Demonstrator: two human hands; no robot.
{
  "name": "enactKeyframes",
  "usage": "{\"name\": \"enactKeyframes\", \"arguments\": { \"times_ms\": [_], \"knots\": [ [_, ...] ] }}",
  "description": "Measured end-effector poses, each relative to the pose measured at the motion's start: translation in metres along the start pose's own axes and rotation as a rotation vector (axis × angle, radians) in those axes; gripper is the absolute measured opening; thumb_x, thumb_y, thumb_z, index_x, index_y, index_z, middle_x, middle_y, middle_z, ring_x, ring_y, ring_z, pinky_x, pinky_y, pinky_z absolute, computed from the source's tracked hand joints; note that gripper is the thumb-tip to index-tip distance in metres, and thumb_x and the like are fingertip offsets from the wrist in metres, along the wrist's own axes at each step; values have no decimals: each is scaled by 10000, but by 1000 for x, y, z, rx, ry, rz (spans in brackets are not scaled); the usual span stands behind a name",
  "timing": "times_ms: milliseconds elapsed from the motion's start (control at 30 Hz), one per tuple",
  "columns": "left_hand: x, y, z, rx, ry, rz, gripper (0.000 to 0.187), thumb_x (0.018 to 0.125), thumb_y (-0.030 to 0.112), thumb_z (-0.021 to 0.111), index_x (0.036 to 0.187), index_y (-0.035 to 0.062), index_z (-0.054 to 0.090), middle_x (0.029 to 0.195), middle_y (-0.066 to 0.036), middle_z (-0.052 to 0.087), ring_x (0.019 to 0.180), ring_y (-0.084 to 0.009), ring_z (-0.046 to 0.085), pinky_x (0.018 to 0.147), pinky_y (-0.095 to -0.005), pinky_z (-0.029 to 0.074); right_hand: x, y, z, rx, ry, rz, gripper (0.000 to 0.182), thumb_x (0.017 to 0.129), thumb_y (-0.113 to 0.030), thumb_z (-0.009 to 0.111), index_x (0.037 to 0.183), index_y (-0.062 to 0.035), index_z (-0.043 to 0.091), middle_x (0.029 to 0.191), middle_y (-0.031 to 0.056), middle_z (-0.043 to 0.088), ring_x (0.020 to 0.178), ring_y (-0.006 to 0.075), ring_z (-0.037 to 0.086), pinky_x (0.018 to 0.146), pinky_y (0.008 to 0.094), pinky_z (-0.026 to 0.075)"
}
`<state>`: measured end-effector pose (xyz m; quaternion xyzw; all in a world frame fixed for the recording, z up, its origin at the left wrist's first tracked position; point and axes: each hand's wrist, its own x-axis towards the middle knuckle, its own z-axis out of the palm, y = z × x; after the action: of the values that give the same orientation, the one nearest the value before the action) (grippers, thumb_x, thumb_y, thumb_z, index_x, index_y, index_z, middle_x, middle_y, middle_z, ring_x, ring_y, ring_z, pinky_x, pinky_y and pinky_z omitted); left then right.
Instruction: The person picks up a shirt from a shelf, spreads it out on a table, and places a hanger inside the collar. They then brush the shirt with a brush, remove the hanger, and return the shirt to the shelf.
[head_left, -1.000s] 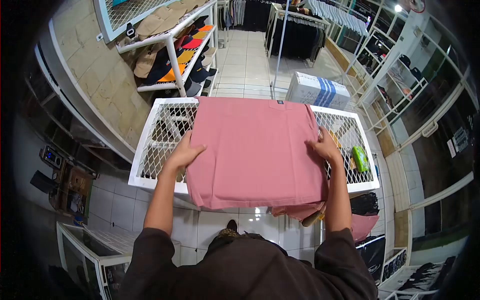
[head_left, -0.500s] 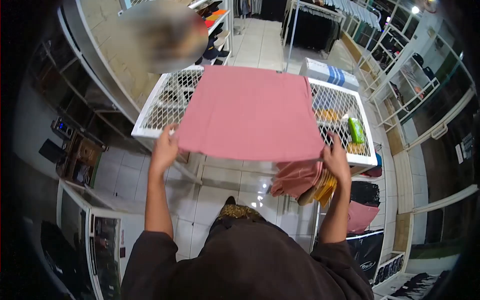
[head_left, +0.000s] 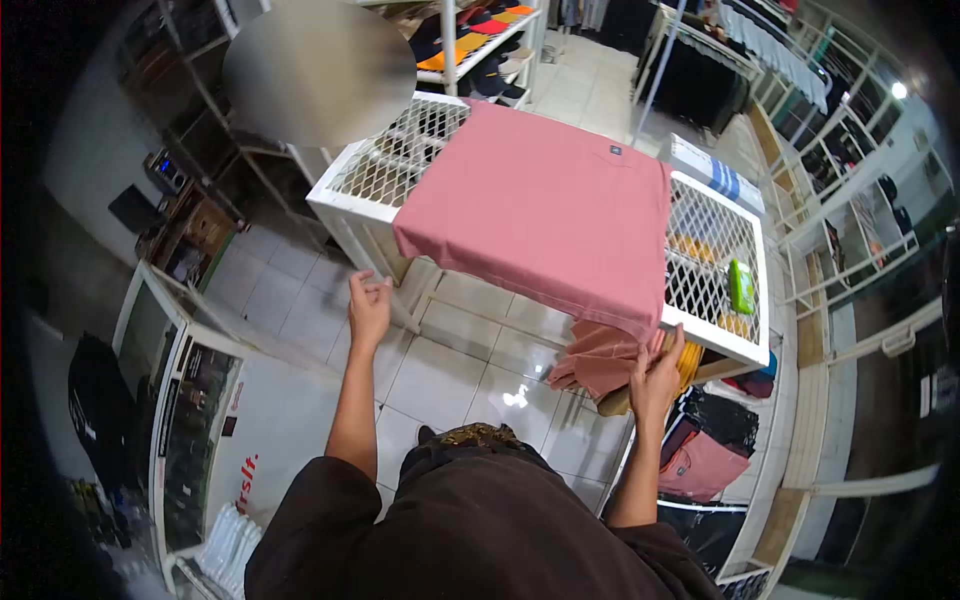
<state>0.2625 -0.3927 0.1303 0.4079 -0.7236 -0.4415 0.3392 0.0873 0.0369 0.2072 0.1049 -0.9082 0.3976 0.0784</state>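
Observation:
A pink garment (head_left: 545, 205) lies spread over the white mesh-topped table (head_left: 350, 205), a small dark label near its far edge. Its near edge droops over the table's front. My left hand (head_left: 368, 308) is off the fabric, in front of the table's left part, fingers loosely bent and apart with nothing in them. At the garment's near right corner, my right hand (head_left: 656, 378) has its fingers closed on the hanging edge; the exact grip is partly hidden. Below that corner hangs another bunch of pink cloth (head_left: 597, 360), beside yellow cloth (head_left: 690, 362).
On the mesh at right lies a green packet (head_left: 740, 287). A white package with blue stripes (head_left: 715, 172) stands behind the table. Folded clothes (head_left: 705, 465) fill a rack at lower right. A shelf with caps (head_left: 470, 45) and clothes racks are farther back.
My left hand has let go of the garment and moved down, away from it. The garment's near edge has dropped over the table front. The view has turned left.

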Motion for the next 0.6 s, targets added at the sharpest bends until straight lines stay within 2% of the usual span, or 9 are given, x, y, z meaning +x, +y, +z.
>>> {"name": "enactKeyframes", "arguments": {
  "times_ms": [67,100,167,200,333,400,433,500,600],
  "knots": [
    [-29,-16,-12,0,-57,-45,393,974,212,683,1285,42,513,905,-112,696,817,-175,689,720,-327,537,-10,-2,10,29,24,-33,708,942,-151,662,1544,-16,314,1341,330,596,915,434,710,782,456,541],
    [-45,-26,-20,-4,-132,-74,424,967,227,693,1301,38,514,916,-116,698,836,-179,691,738,-331,538,-15,7,26,-34,85,-218,705,932,-116,668,1541,-9,328,1215,274,674,768,350,710,719,402,545],
    [-82,-50,-31,-69,-188,-171,462,959,223,705,1333,33,512,919,-120,699,820,-177,690,729,-328,536,-35,-36,36,74,-41,-268,695,918,-83,681,1530,-7,361,959,170,698,667,242,650,661,337,525],
    [-103,-55,-40,-83,-203,-236,469,958,235,706,1334,28,517,922,-125,705,813,-178,689,732,-331,536,-46,-47,54,215,-88,-302,684,906,-57,687,1523,-27,396,748,80,609,618,176,586,612,305,497],
    [-178,-66,-89,-54,-139,-477,473,962,285,703,1320,19,547,942,-139,720,801,-185,694,746,-336,538,-85,-66,129,131,-530,-435,557,896,-93,689,1426,-60,522,830,169,669,657,285,652,655,396,530],
    [-209,-84,-121,-56,-41,-508,475,962,302,701,1315,19,557,951,-144,723,802,-189,696,754,-341,540,-110,-95,157,160,-771,-648,469,891,-114,695,1343,-57,582,930,208,688,721,344,680,685,449,537],
    [-227,-90,-139,-48,-13,-509,478,962,319,700,1310,19,567,960,-150,725,803,-192,698,761,-345,541,-122,-109,170,177,-841,-707,469,891,-114,695,1343,-57,582,930,208,688,721,344,680,685,449,537],
    [-257,-90,-177,-40,132,-575,477,961,326,703,1300,17,573,959,-151,723,807,-193,696,765,-355,547,-152,-139,196,299,-963,-920,411,870,-92,722,1267,-51,627,756,148,654,578,298,628,587,405,508],
    [-310,-106,-221,13,387,-599,444,961,303,707,1283,25,582,963,-149,723,800,-205,693,759,-358,552,-195,-182,217,325,-1172,-1069,355,875,-104,727,1217,-53,648,837,156,678,615,307,646,616,432,519]
  ]
}}
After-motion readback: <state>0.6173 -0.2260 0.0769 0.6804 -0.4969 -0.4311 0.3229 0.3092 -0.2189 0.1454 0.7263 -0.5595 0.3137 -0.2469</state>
